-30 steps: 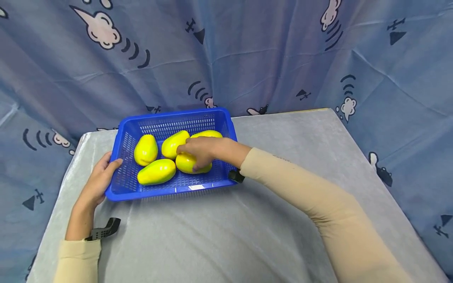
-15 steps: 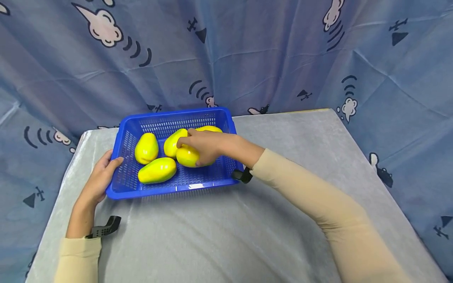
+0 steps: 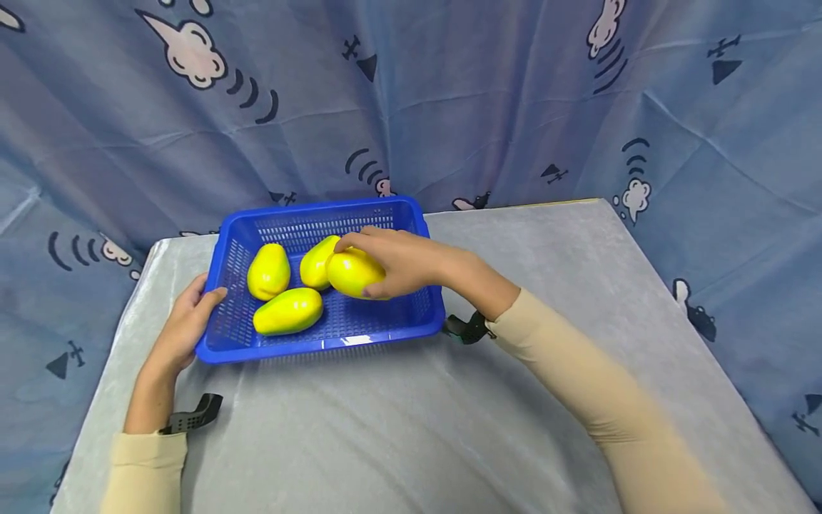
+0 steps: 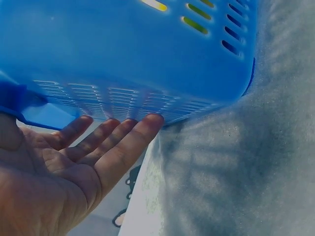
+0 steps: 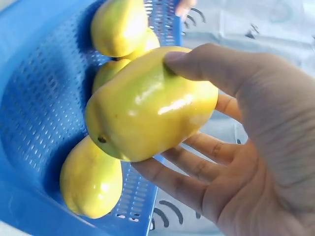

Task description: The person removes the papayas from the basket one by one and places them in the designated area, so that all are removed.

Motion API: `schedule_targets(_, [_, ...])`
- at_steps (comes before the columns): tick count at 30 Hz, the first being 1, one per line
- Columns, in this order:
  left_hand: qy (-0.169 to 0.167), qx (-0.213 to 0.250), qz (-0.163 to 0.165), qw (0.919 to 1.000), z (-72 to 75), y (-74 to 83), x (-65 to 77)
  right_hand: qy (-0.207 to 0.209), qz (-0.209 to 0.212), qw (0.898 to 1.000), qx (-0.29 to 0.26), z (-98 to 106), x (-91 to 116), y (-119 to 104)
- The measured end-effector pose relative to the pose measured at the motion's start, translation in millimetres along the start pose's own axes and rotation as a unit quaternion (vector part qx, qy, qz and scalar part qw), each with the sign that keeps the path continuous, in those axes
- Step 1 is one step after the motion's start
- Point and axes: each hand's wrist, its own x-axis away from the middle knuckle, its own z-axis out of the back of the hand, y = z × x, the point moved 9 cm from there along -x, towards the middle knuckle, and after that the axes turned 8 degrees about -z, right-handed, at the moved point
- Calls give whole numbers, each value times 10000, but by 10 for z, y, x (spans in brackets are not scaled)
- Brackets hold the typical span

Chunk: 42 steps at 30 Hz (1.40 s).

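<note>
Grasping a glossy yellow fruit [image 3: 353, 271] firmly in the right hand [image 3: 407, 260], with thumb on the near side and fingers round the far side. In the head view, placed just toward 3 o'clock from the middle of the blue basket [image 3: 282, 349] and apparently raised off its floor. Pinching the rim at 9 o'clock with the left hand [image 3: 183, 321], with thumb over the edge and fingers along the outer wall.

Note the centre fruit [image 3: 317, 266] close by at 9 o'clock from the held one; cannot tell whether touching. Note also the upper-left fruit [image 3: 269, 271] farther out at 9 o'clock and the lower-left fruit [image 3: 287, 312] at 8 o'clock. In the right wrist view, see another, the far-right fruit [image 5: 91, 177], at 7 o'clock.

To do this well, probably best to set thumb and fingers opposite each other across the widest part, given a likely slippery surface. Raise straight up ahead of any sideways move, to avoid nudging the neighbour. Press the rim lightly to stop sliding on the table [image 3: 546, 285].

Cannot make out any brand, label or readable writing on fruit, basket or black wrist strap [image 3: 204, 409]; on the patterned curtain [image 3: 449, 143], only cartoon shapes.
</note>
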Motion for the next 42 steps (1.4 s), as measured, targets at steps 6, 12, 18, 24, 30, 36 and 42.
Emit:
schedule_targets(6, [26, 134, -36, 9999, -7, -1, -3, 501, 306, 9949, -821, 95, 127, 91])
schedule_targets(12, [-98, 25, 62, 9999, -75, -75, 21, 1070, 202, 9801, -1658, 34, 346, 288])
schedule_targets(18, [-281, -265, 84, 9992, -135, -72, 28, 1485, -170, 9544, -2585, -33, 596, 540])
schedule_targets(24, [-270, -385, 72, 9989, -96, -40, 31, 1881, -452, 9421, -2738, 37, 739, 702])
schedule_targets(30, [-254, -458, 115, 9986, -76, -54, 33, 2112, -586, 9364, -2742, 104, 802, 869])
schedule_targets(36, [-179, -443, 110, 9988, -26, -54, 36, 2396, -571, 9261, -2859, 144, 868, 963])
schedule_targets(42, [-104, -294, 68, 9995, 5, -43, 3, 2863, -532, 9060, -3073, 203, 1024, 1095])
